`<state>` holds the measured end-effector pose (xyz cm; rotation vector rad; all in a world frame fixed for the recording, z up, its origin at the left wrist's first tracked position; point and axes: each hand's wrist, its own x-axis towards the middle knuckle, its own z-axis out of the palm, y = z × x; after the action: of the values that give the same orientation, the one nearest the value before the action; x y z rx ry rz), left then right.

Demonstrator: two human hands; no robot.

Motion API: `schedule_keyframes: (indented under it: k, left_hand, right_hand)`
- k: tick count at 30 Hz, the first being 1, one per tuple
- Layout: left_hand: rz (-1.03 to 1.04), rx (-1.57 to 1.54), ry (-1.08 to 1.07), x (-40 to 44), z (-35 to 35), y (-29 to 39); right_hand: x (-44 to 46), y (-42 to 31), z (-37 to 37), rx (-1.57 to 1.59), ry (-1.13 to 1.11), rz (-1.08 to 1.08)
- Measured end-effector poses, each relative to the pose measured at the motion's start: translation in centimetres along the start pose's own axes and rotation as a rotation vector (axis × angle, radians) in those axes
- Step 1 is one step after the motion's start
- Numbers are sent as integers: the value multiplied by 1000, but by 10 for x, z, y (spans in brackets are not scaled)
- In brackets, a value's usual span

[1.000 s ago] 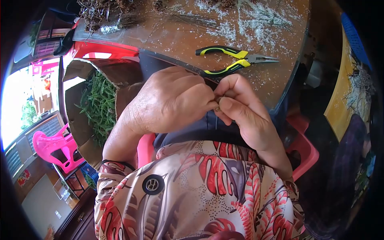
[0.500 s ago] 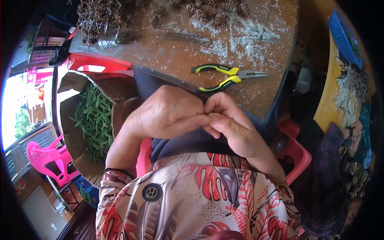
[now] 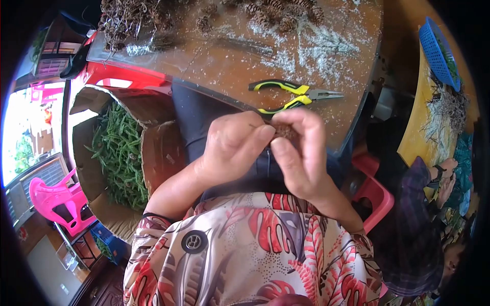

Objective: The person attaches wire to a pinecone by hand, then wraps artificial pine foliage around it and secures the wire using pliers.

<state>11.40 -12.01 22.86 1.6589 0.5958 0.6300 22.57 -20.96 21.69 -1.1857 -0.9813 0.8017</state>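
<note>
Turned thumb-up since the earlier frame, the left hand (image 3: 232, 145) pinches the edge of a brown cone (image 3: 286, 131). Half-curled, the right hand (image 3: 305, 155) grips it between thumb and fingers, near the table (image 3: 209, 66).

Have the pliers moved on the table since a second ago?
No. Measured against the white flakes on the table, the pliers lie in the same spot, pointing the same way; the camera view shifted.
</note>
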Motion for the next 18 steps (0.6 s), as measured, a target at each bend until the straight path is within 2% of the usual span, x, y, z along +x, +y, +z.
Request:
schedule_keyframes:
  k: [1,3,4,5,8,9,11,12,13,15,16,18]
  left_hand:
    - [137,119,-21,2,-3,-1]
    - [415,360,-67,5,-7,-2]
    - [411,363,-69,3,-7,-2]
    - [371,325,-62,1,-6,-1]
    - [286,251,-48,-6,-4,0]
    - [184,124,-26,-8,-2,1]
    - [-20,-131,18,-14,5,4]
    - [-22,-132,17,-16,8,6]
    - [-101,-281,43,-19,11,8]
    - [-261,-575,98,-22,15,12]
    - [-263,-573,98,-22,17,13]
    - [-268,-825,76,-20,21,14]
  right_hand:
    - [1,-4,-3,4,-1,8]
    - [8,-11,-19,87,-217,224]
    - [9,-12,-23,128,-325,329]
    - [8,-11,-22,132,-323,329]
    - [3,-5,-17,52,-235,91]
    - [3,-4,-15,55,-234,92]
    - [4,-2,-14,-143,-190,-188]
    - [5,0,-14,-242,-167,-328]
    - [6,2,-14,-242,-166,-325]
    - [12,9,-15,-296,-148,-538]
    - [13,11,-16,-322,-138,-646]
    - [14,13,-18,-369,-126,-687]
